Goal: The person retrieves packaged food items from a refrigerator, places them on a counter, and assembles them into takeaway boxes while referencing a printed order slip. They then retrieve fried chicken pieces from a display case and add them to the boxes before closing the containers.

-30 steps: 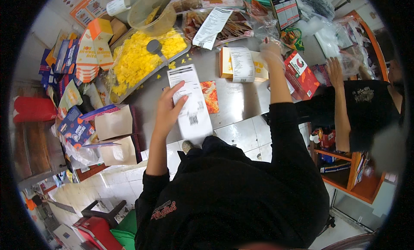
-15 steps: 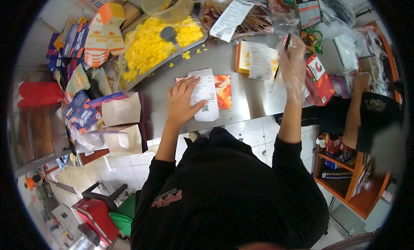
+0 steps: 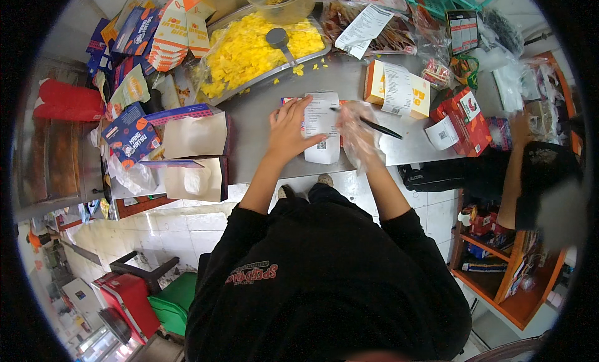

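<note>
A white printed receipt (image 3: 321,122) lies over a small flat red-and-orange packet, mostly covered, on the steel table near its front edge. My left hand (image 3: 291,130) rests bare on the receipt's left side, fingers stretched out and pressing it flat. In a clear plastic glove, my right hand (image 3: 362,137) grips a black pen (image 3: 382,130). The pen's tip end points at the receipt's right edge; whether it touches the paper I cannot tell. Just beyond my right hand stands a yellow-and-white box (image 3: 373,82) with another receipt (image 3: 397,90) on it.
At the back left sits a tray of yellow food (image 3: 249,56) with a grey scoop (image 3: 277,40). Open boxes (image 3: 196,136) and folded cartons (image 3: 168,34) crowd the left. To the right are a red box (image 3: 469,122), a phone (image 3: 462,31) and another person's arm (image 3: 515,156).
My right hand has come from the far right, beside the yellow-and-white box, left and nearer to the receipt, bringing the pen. My left hand still lies on the receipt. The whole view has shifted.
</note>
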### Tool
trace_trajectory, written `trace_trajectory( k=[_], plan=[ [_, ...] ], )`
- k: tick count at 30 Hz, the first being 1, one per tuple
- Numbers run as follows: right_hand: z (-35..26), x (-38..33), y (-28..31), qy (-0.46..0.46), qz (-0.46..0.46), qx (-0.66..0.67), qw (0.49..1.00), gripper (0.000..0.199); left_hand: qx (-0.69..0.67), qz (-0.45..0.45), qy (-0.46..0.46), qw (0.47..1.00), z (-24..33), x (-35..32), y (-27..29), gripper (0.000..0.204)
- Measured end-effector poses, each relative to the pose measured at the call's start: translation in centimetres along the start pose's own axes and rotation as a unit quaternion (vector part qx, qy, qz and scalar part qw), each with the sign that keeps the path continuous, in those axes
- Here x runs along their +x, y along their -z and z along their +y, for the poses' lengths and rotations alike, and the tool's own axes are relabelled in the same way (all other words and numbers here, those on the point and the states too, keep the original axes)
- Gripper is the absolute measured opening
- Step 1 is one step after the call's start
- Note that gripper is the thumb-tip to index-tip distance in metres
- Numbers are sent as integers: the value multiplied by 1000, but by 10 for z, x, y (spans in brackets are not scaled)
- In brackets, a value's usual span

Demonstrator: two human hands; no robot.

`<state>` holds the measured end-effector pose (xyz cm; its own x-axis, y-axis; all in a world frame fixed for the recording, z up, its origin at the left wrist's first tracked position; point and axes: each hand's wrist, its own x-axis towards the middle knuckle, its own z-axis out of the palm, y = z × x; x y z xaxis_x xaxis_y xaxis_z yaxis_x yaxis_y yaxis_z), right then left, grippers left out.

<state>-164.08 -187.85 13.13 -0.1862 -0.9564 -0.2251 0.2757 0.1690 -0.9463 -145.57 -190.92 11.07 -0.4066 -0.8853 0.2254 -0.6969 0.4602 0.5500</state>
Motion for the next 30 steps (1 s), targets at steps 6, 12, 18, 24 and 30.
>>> trace_trajectory(
  k=[6, 12, 18, 24, 30],
  plan=[
    [0, 12, -12, 8, -144, -242, 959, 18, -1, 4, 2, 1000, -4, -1, -3, 94],
    [4, 24, -7, 190, -143, -390, 890, 24, -23, 26, -4, 999, -9, -4, -11, 93],
    [-10, -15, 17, 165, 57, -338, 925, 26, -49, 35, -23, 998, -5, -10, -13, 92],
    [-11, -78, 93, 176, 262, -164, 935, 33, -12, -6, -9, 1000, 56, -32, -35, 87],
    [-4, -104, 140, 120, 352, -92, 924, 36, 91, -28, -114, 989, 119, -8, -86, 84]
  ],
)
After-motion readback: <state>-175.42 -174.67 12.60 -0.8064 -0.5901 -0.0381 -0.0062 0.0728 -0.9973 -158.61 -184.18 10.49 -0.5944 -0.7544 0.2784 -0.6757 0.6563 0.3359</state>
